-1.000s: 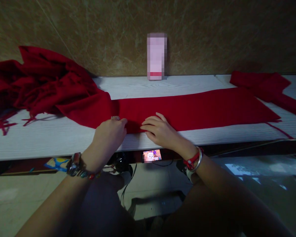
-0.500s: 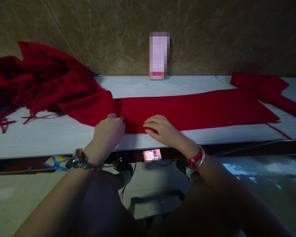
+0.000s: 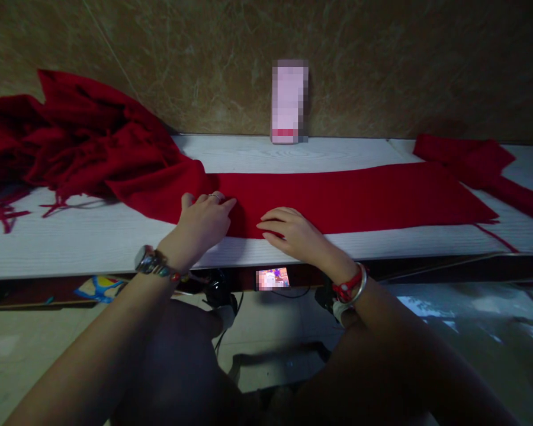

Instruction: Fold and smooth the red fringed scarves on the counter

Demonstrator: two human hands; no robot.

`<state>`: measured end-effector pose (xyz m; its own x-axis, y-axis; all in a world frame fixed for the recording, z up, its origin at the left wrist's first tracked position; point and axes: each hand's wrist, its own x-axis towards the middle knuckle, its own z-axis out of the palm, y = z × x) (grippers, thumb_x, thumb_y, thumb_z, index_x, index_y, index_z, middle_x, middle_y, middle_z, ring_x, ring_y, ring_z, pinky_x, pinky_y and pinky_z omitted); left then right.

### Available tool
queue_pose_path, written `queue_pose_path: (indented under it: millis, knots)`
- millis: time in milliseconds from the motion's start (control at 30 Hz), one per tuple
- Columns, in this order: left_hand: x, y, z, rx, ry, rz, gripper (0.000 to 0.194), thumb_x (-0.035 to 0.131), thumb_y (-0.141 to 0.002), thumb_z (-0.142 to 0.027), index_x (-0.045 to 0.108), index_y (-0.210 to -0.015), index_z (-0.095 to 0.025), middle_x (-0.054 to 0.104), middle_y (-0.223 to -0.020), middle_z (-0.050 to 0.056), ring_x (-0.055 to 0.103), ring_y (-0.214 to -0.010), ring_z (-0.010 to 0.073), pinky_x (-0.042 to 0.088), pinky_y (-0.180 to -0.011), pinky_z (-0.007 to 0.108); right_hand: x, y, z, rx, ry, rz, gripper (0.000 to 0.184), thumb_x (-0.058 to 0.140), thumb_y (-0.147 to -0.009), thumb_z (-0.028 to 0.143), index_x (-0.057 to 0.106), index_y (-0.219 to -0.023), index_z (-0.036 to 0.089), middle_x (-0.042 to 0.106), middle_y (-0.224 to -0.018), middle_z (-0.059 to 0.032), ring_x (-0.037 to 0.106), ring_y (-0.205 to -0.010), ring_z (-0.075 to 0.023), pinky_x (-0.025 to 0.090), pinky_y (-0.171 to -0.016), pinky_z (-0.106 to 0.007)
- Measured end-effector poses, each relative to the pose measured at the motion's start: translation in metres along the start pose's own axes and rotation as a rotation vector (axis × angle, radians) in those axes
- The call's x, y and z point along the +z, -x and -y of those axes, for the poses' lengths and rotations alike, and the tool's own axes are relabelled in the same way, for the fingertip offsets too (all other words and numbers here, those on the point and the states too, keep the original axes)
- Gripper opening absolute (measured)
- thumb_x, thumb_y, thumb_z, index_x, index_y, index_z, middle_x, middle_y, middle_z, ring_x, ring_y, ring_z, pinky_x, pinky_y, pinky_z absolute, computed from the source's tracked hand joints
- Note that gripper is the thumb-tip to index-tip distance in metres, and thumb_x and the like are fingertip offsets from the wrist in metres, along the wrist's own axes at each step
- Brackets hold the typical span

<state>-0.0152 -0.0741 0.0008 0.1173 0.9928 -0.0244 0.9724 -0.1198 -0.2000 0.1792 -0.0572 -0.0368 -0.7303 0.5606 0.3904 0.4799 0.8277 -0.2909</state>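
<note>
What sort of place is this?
Probably an indoor work area, though I can't tell whether it's in a home or a shop. A long white worktop runs along a marbled wall, red fabric lies across it, and a tiled floor shows below.

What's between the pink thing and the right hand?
Head view: white tabletop, then red cloth, between pink thing and right hand.

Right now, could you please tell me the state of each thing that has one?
Red fringed scarf: bunched left, flat midway
Left hand: fingers spread on scarf
Right hand: fingers extended on scarf
Small screen: lit
Pink rectangular item: upright
Red cloth at right: loosely folded
</note>
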Motion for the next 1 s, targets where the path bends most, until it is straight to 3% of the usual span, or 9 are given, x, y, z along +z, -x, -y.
queue_pose_path:
  millis: [167, 267, 367, 533, 667, 733, 800, 900, 1000]
  knots:
    - [-0.002, -0.034, 0.003, -0.051, -0.012, 0.043, 0.045, 0.027, -0.09, -0.026, 0.057, -0.122, -0.014, 0.056, -0.126, 0.019, 0.052, -0.113, 0.0342, 0.023, -0.1, 0.06, 0.001, 0.001, -0.001, -0.022, 0.001, -0.014, 0.024, 0.051, -0.088, 0.018, 0.071, -0.101, 0.018, 0.068, -0.103, -0.0079, 0.058, -0.098, -0.019, 0.043, -0.093, -0.039]
    - [0.003, -0.06, 0.005, -0.078, 0.062, 0.095, 0.052, 0.022, -0.093, -0.035, 0.046, -0.134, -0.012, 0.046, -0.138, 0.02, 0.041, -0.126, 0.0363, 0.013, -0.106, 0.061, 0.001, 0.002, -0.002, -0.021, -0.013, -0.003, 0.024, 0.05, -0.089, 0.019, 0.071, -0.101, 0.02, 0.067, -0.105, -0.0082, 0.057, -0.1, -0.0191, 0.043, -0.094, -0.041]
    - [0.012, -0.072, 0.006, -0.134, 0.151, 0.056, 0.06, 0.018, -0.094, -0.043, 0.034, -0.142, -0.01, 0.035, -0.145, 0.021, 0.034, -0.132, 0.0375, 0.011, -0.107, 0.061, 0.001, 0.002, -0.003, -0.021, -0.029, 0.001, 0.024, 0.051, -0.089, 0.02, 0.071, -0.102, 0.018, 0.067, -0.107, -0.0092, 0.056, -0.103, -0.0194, 0.043, -0.094, -0.041]
    - [0.02, -0.058, 0.004, -0.151, 0.212, -0.124, 0.055, 0.02, -0.094, -0.037, 0.038, -0.14, -0.013, 0.036, -0.146, 0.018, 0.032, -0.134, 0.0353, 0.01, -0.11, 0.06, -0.001, 0.0, -0.003, 0.008, -0.059, -0.002, 0.025, 0.049, -0.09, 0.021, 0.07, -0.101, 0.018, 0.068, -0.105, -0.0085, 0.058, -0.101, -0.0191, 0.043, -0.095, -0.042]
    - [0.02, -0.044, 0.004, -0.023, 0.176, -0.251, 0.049, 0.026, -0.093, -0.031, 0.045, -0.136, -0.015, 0.035, -0.147, 0.014, 0.028, -0.137, 0.0307, 0.008, -0.112, 0.056, -0.002, -0.003, -0.007, 0.186, 0.007, -0.085, 0.027, 0.049, -0.089, 0.021, 0.067, -0.108, 0.019, 0.065, -0.114, -0.0096, 0.056, -0.109, -0.0217, 0.037, -0.102, -0.047]
    - [0.022, -0.043, 0.004, 0.077, 0.187, -0.21, 0.05, 0.026, -0.094, -0.031, 0.042, -0.137, -0.013, 0.033, -0.148, 0.015, 0.028, -0.138, 0.0286, 0.013, -0.112, 0.052, -0.002, -0.006, -0.011, 0.286, 0.05, -0.115, 0.03, 0.049, -0.089, 0.024, 0.064, -0.114, 0.018, 0.061, -0.122, -0.0115, 0.053, -0.115, -0.0241, 0.033, -0.104, -0.051]
    - [0.026, -0.045, 0.004, 0.138, 0.217, -0.092, 0.052, 0.025, -0.095, -0.033, 0.036, -0.14, -0.01, 0.03, -0.15, 0.016, 0.026, -0.138, 0.0288, 0.021, -0.11, 0.049, -0.001, -0.01, -0.015, 0.362, 0.076, -0.131, 0.034, 0.048, -0.09, 0.028, 0.06, -0.12, 0.018, 0.057, -0.128, -0.0132, 0.049, -0.121, -0.0268, 0.031, -0.105, -0.055]
    - [0.028, -0.047, 0.003, 0.089, 0.251, 0.047, 0.057, 0.023, -0.096, -0.039, 0.025, -0.145, -0.012, 0.021, -0.153, 0.017, 0.018, -0.14, 0.0322, 0.026, -0.109, 0.048, 0.002, -0.017, -0.016, 0.421, 0.089, -0.096, 0.041, 0.047, -0.091, 0.034, 0.054, -0.128, 0.019, 0.05, -0.137, -0.0142, 0.04, -0.129, -0.0303, 0.028, -0.106, -0.06]
    - [0.025, -0.045, 0.001, 0.006, 0.255, 0.086, 0.059, 0.022, -0.095, -0.043, 0.022, -0.147, -0.014, 0.016, -0.154, 0.017, 0.014, -0.141, 0.0345, 0.023, -0.109, 0.051, 0.004, -0.022, -0.013, 0.439, 0.115, 0.044, 0.045, 0.046, -0.091, 0.035, 0.049, -0.133, 0.018, 0.042, -0.144, -0.0143, 0.033, -0.134, -0.0329, 0.024, -0.107, -0.062]
